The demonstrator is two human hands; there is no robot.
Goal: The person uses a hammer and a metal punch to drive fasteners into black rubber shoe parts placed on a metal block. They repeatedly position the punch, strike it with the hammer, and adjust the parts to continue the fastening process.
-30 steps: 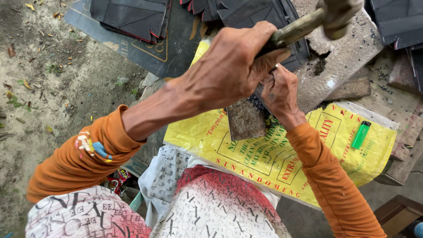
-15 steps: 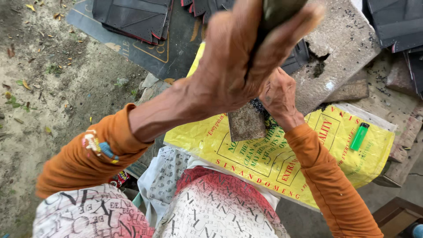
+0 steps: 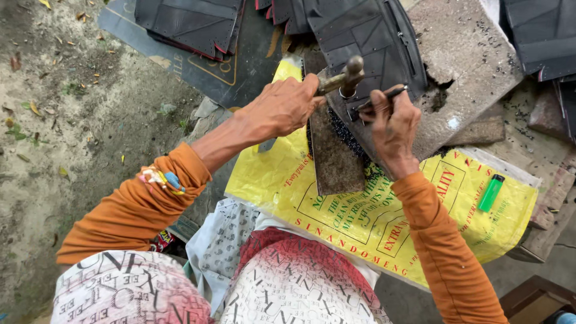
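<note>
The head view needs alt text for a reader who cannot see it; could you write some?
Left hand grips a hammer over a dark strip on a stone slab; right hand steadies a thin metal tool. Below lie a yellow sack and green lighter.

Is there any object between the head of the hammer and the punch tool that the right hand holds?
Nothing visible. The hammer in the left hand has its head right at the top of the thin punch, which the right hand steadies on the black rubber piece.
</note>
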